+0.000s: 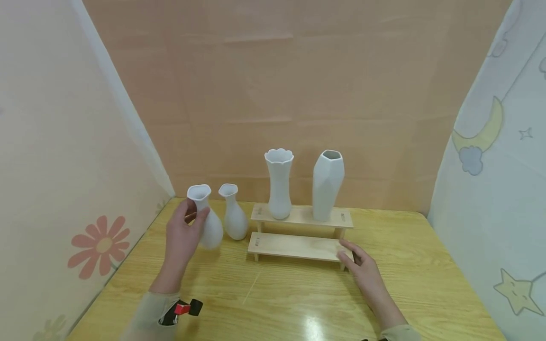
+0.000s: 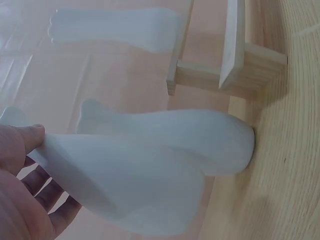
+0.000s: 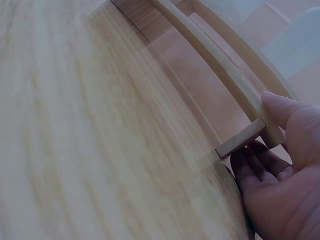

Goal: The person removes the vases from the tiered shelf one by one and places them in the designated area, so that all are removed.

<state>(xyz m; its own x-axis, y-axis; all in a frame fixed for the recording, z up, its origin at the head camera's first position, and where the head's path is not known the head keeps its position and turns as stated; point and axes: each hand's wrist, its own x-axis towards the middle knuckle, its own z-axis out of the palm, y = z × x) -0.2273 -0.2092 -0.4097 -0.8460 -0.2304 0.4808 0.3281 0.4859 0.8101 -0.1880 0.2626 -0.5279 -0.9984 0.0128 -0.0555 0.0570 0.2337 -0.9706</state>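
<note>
My left hand (image 1: 184, 233) grips a white vase (image 1: 212, 229) by its narrow neck, thumb on the near side. In the left wrist view the lower end of this vase (image 2: 135, 185) appears to be off the tabletop. A second narrow-necked white vase (image 1: 236, 221) stands on the table just right of it. At the right end of the lower tier of a two-tier wooden stand (image 1: 294, 246) is my right hand (image 1: 362, 270). The right wrist view has its thumb (image 3: 280, 107) against the board, with the fingers curled below beside the leg.
On the upper tier (image 1: 300, 215) stand a scallop-rimmed white vase (image 1: 279, 187) and a faceted white vase (image 1: 327, 187). All of this is on a wood-grain table (image 1: 273, 303), with a pinkish backdrop (image 1: 273, 94) behind and pale patterned cloth walls on both sides.
</note>
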